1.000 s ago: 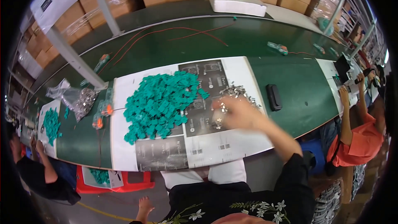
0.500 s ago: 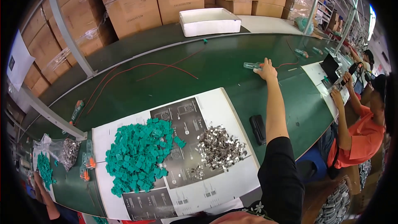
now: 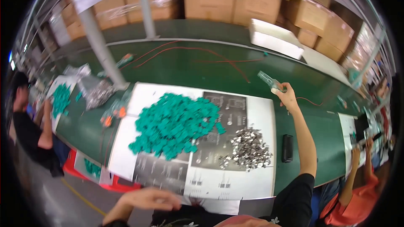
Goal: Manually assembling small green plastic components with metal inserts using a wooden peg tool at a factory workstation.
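My right hand (image 3: 287, 96) is stretched out over the far right of the green work surface (image 3: 202, 75). Its fingers are closed round the near end of a clear, greenish plastic part (image 3: 265, 78), whose long body points up and to the left. A red wire (image 3: 310, 101) lies right of that hand; its join to the part is hidden. My left hand (image 3: 153, 199), blurred, hovers at the near edge with fingers stretched and nothing in them. Between my hands lie a pile of small teal plastic pieces (image 3: 176, 122) and a smaller heap of shiny metal clips (image 3: 251, 149) on a printed board (image 3: 229, 185).
A black case (image 3: 287, 148) lies right of the board. Similar clear parts with orange bits (image 3: 113, 115) and a bag of metal pieces (image 3: 97, 94) sit left. A white foam tray (image 3: 275, 40) stands behind. Co-workers sit on both sides; a metal post (image 3: 101, 48) rises at left.
The view has swung to the left. My right hand has closed on the clear plastic part and tilted it. My left hand has come into view at the near edge.
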The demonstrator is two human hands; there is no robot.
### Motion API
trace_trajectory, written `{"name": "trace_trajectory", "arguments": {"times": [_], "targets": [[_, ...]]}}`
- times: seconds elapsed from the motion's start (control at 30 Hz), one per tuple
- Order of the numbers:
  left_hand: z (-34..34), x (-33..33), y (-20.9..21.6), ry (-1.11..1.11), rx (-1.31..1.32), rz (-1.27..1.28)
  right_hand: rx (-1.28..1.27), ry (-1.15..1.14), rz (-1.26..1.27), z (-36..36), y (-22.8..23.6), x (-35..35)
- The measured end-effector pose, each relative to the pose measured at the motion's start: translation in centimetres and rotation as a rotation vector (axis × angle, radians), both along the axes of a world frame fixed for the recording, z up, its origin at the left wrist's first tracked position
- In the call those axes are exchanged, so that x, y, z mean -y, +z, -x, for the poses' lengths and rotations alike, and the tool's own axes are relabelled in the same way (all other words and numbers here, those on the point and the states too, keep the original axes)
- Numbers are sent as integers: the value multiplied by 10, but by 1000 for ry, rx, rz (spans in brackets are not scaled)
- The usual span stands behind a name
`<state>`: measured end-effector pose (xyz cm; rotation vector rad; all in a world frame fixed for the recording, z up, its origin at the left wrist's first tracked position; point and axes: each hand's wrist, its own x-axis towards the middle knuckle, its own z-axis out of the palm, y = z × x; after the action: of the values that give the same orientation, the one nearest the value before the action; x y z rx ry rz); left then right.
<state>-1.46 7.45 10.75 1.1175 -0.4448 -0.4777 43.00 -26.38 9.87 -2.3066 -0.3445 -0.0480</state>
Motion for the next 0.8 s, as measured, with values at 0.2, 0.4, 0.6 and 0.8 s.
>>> {"name": "trace_trajectory", "arguments": {"times": [0.2, 0.4, 0.6, 0.8], "targets": [[-71, 49, -9, 732, 148, 57, 315, 665, -231, 192, 64, -150], [-66, 16, 19, 1084, 98, 446, 495, 892, 147, 242, 78, -168], [-21, -102, 19, 1385, 120, 549, 885, 373, 128, 149, 77, -102], [34, -244, -34, 1842, -250, -98, 822, 211, -25, 140, 113, -46]]}}
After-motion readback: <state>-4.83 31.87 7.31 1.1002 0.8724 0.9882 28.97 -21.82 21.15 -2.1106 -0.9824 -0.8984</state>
